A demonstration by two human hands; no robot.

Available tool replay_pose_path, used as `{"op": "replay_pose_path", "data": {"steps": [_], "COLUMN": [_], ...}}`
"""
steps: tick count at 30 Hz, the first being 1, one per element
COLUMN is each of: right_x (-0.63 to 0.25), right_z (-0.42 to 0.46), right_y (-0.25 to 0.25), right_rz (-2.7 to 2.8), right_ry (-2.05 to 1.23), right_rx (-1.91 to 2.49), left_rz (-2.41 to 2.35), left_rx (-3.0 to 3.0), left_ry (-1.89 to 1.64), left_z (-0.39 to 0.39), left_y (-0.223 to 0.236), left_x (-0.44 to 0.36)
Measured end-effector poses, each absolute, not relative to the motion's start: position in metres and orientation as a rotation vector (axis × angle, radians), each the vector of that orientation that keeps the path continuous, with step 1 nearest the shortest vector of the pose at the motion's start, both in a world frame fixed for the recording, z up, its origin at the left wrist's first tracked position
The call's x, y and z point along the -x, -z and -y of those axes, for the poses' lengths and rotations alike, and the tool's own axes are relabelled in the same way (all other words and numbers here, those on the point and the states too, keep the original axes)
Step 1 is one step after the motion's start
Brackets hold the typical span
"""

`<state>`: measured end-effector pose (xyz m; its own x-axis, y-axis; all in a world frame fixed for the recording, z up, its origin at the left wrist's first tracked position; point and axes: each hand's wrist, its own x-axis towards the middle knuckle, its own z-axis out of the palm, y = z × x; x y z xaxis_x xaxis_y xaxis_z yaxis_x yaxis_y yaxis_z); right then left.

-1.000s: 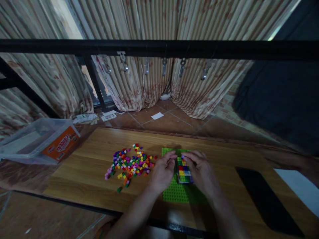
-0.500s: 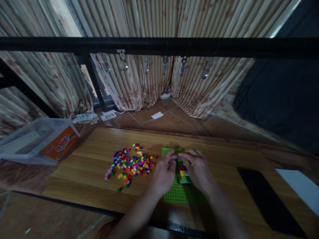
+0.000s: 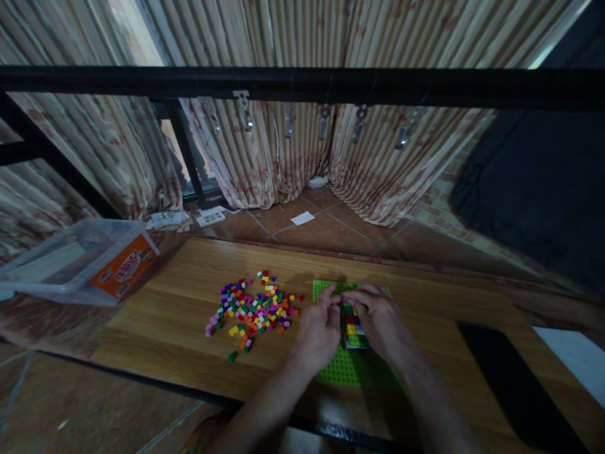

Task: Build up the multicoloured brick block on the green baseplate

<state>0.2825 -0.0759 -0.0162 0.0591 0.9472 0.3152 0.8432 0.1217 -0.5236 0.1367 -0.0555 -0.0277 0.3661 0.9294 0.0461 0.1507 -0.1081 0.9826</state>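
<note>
A green studded baseplate [image 3: 343, 373] lies on the wooden table, and a narrow build of rows of coloured toy bricks [image 3: 355, 334] rises on it. My left hand [image 3: 319, 331] rests over the plate at the build's left side, its index finger stretched forward and its thumb apart. From the right, my right hand [image 3: 384, 321] reaches over the far end of the build, thumb and fingers pinched together. A bit of purple, seemingly a small brick [image 3: 346, 299], shows at its fingertips. The fingers hide the far part of the build.
Loose coloured bricks [image 3: 258, 309] lie in a heap left of the plate. A clear plastic bin [image 3: 75, 287] with an orange label stands beyond the table's left end. On the right lie a black flat panel [image 3: 515, 384] and a white sheet [image 3: 574, 359].
The whole view has shifted slightly, so things appear a little further right. My left fingertips have parted slightly from the right ones; the right hand keeps its pinch at the build's far end.
</note>
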Motion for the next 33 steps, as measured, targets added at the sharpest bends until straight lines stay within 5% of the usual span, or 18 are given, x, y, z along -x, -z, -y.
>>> {"op": "replay_pose_path", "data": {"steps": [14, 22, 33], "right_x": [-0.299, -0.310, -0.312], "right_z": [0.089, 0.094, 0.097], "right_y": [0.015, 0.026, 0.028], "right_rz": [1.329, 1.237, 1.381], "right_ry": [-0.287, -0.206, -0.206], "right_rx": [1.636, 1.781, 1.892], "left_rz": [-1.174, -1.933, -1.706], "left_rx": [-1.556, -1.939, -2.263], "left_ry": [-1.015, -0.801, -0.577], "left_z": [0.032, -0.028, -0.041], "left_y": [0.028, 0.006, 0.024], "left_x": [-0.112, -0.035, -0.042]}}
